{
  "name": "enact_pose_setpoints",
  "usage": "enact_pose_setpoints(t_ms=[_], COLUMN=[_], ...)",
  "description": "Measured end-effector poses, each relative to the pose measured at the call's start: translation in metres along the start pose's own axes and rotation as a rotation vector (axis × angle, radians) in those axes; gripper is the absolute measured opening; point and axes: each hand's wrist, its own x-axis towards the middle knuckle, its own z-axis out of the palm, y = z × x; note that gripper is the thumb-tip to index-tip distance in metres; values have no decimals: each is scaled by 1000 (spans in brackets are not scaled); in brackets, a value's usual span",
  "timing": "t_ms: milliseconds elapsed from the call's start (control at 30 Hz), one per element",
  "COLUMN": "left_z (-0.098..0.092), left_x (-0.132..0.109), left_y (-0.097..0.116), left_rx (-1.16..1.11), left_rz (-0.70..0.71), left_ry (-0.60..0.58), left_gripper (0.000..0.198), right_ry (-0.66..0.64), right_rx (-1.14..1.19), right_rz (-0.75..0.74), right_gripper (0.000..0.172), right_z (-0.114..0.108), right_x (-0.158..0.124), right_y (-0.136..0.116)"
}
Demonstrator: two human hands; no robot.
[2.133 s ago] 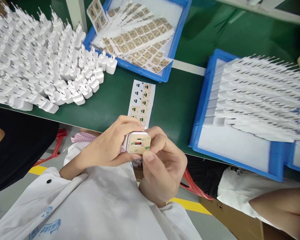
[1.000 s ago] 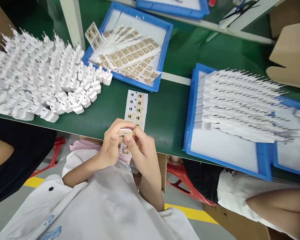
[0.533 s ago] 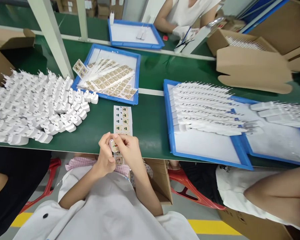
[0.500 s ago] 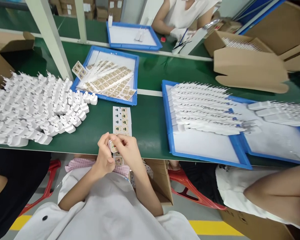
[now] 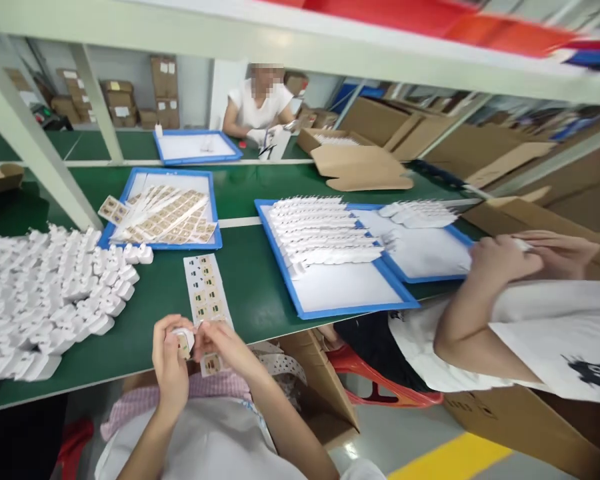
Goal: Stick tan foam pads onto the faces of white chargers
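- Just the head cam on my end, so I'm using the sticker sheet (image 5: 206, 287) as my landmark; its near end sticks out past the edge of the green table (image 5: 247, 287).
- Left hand (image 5: 171, 363) is just left of the sheet's near end, fingers curled round a white adapter (image 5: 189, 337). I can see a tan label (image 5: 182, 347) on the side facing me.
- Right hand (image 5: 225, 347) is over the sheet's near end, fingers drawn in narrow right beside the adapter. Can't tell from here if it's pinching anything.
- Left of the sheet: big crowd of white adapters (image 5: 45, 300).
- Behind it, a bit left: blue tray (image 5: 217, 220) with more label sheets (image 5: 165, 217) piled in it.
- Right of it: another blue tray (image 5: 345, 293) holding neat adapter rows (image 5: 325, 233).
- Way off right of it: a co-worker's hands (image 5: 505, 260), pretty blurry.
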Motion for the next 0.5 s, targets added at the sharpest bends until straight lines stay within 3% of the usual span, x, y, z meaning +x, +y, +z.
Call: enact_pose_setpoints(t_ms=[67,167,267,367,500], left_z=[1,5,12,14,-4], left_x=[-2,1,7,13,28], left_y=[-3,-7,-10,-16,-23], left_rx=[117,336,558,669,674], left_rz=[27,184,262,133,31], left_ry=[-68,-354,-588,-686,-678], left_gripper=[32,38,42,43,43], right_ry=[50,96,348,693,1126], right_rx=[26,166,171,28,-184], right_rz=[-31,-58,-127,-220,-327], right_gripper=[64,64,66,66,66], right_z=[3,6,-7,-47,-131], right_x=[-5,-15,-22,-32,-52], right_y=[14,27,22,-2,-46])
